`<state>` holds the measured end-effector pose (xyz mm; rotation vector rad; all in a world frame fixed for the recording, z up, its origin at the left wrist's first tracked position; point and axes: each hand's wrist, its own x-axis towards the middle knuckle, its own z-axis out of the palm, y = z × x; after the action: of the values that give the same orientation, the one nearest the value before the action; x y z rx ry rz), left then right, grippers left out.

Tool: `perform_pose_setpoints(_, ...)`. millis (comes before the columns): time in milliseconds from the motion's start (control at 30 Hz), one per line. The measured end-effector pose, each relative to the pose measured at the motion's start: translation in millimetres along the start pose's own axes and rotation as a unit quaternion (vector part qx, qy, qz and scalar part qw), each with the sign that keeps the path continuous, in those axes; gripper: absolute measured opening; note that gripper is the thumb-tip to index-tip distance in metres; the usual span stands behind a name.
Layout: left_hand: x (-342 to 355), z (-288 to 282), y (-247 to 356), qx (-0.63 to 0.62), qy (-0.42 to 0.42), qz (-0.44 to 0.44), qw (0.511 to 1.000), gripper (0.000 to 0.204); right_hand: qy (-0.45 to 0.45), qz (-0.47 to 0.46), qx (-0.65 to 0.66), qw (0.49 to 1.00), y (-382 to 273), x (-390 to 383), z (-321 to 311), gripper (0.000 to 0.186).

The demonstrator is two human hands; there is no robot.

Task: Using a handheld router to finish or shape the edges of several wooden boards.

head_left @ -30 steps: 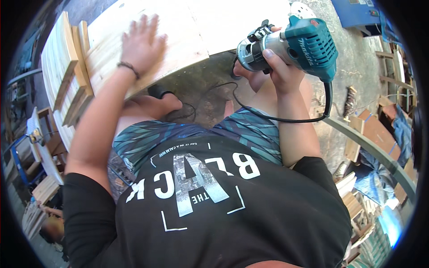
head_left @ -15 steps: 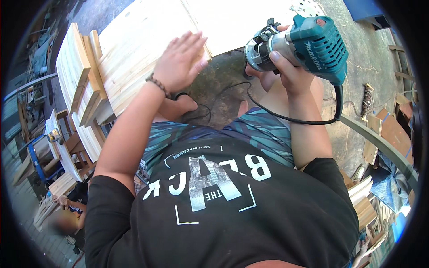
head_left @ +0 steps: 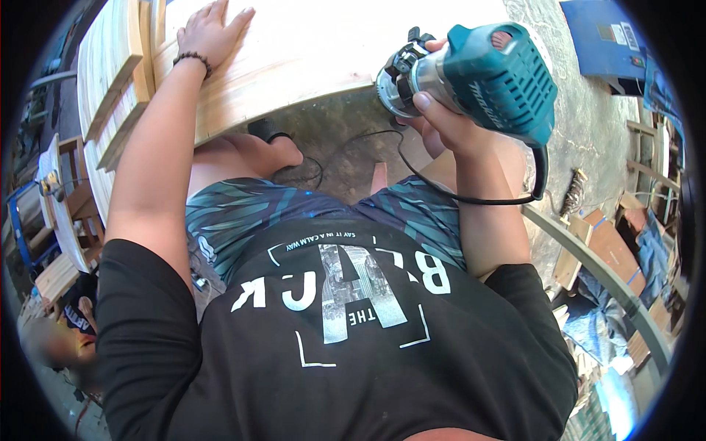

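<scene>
My left hand (head_left: 210, 37) lies palm down with fingers spread on a pale wooden board (head_left: 309, 55). It rests near the board's left part, beside some upright wooden pieces. In my right hand (head_left: 460, 121) is a teal and silver trim router (head_left: 474, 77), gripped round its metal body, with the motor end tilted toward me and to the right. The router's round base points left, close to the board's right front corner. From its motor end a black cord (head_left: 471, 198) loops down past my right forearm and runs across the floor.
Joined wooden boards (head_left: 118, 95) stand at the left. A blue box (head_left: 607, 44) is at the far right. A curved grey rail (head_left: 596, 246) crosses the right side, near wood offcuts (head_left: 607, 250) and blue cloth (head_left: 596, 316). Another person (head_left: 70, 331) is at the lower left.
My left hand has moved left and away from me, coming down flat on the board. The router has shifted slightly left, still in my right hand. The whole view has shifted.
</scene>
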<state>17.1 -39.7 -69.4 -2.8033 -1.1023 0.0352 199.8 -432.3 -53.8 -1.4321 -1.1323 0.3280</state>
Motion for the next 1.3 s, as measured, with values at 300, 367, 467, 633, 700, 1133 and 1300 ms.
perform_pose_setpoints(300,-18,-39,23,-0.098,-0.001,-0.06,0.993,0.079,-0.051,0.036,0.008,0.998,-9,27,38,0.065)
perform_pose_setpoints(367,-20,-39,20,-0.115,-0.001,-0.055,0.992,0.079,-0.057,0.005,0.0,0.998,-7,35,41,0.065)
perform_pose_setpoints(467,-23,-36,18,-0.123,0.005,-0.049,0.991,0.079,-0.017,-0.007,0.031,0.999,0,43,46,0.067)
perform_pose_setpoints(633,-32,-30,18,-0.123,0.033,-0.035,0.991,0.078,-0.003,-0.015,0.019,1.0,10,58,49,0.071)
perform_pose_setpoints(700,-33,-31,17,-0.12,0.03,-0.025,0.992,0.076,0.006,-0.022,0.017,1.0,14,67,50,0.073)
perform_pose_setpoints(1133,-33,-34,18,-0.124,0.076,-0.005,0.989,0.07,0.056,-0.014,0.139,0.989,42,153,70,0.055)
perform_pose_setpoints(1300,-31,-38,18,-0.131,0.058,-0.011,0.99,0.071,0.032,-0.089,0.032,0.995,51,208,75,0.017)
